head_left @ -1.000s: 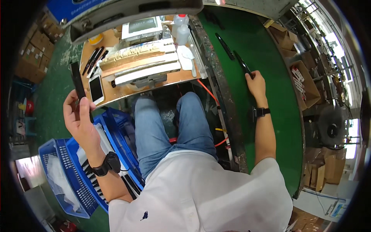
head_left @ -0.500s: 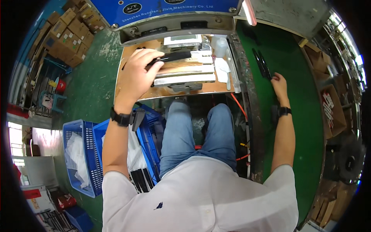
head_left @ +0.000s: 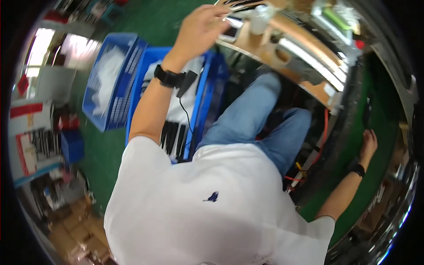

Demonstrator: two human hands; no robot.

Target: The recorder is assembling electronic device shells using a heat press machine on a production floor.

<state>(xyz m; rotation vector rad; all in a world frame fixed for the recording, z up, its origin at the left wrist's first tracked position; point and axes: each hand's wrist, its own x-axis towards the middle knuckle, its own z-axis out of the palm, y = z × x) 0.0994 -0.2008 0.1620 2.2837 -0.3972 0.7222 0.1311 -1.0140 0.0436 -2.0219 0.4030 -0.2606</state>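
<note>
My left hand [head_left: 204,32] is raised over the left end of a wooden worktable [head_left: 260,44], its fingers curled and blurred. Thin dark strips [head_left: 245,3] are by its fingertips; whether it grips one cannot be made out. A translucent bottle [head_left: 259,20] and a flat pale device with a dark screen [head_left: 232,30] are just right of that hand. My right hand [head_left: 369,143] rests low over a green conveyor-like surface [head_left: 342,194], fingers stretched out and apart. Just beyond its fingertips lies a slim black part [head_left: 367,110].
Long metal bars [head_left: 313,64] of a fixture run across the worktable. Blue crates [head_left: 132,88] stand at my left, one with black strips [head_left: 173,137] and white sheeting, another with white wrapping [head_left: 108,79]. Red hoses [head_left: 324,132] hang beside my knees. Cartons [head_left: 81,225] are stacked lower left.
The view has swung, shifting the table to the upper right. My left hand has left the fixture, where it held a black part, for the table's left end. My right hand's fingers have straightened.
</note>
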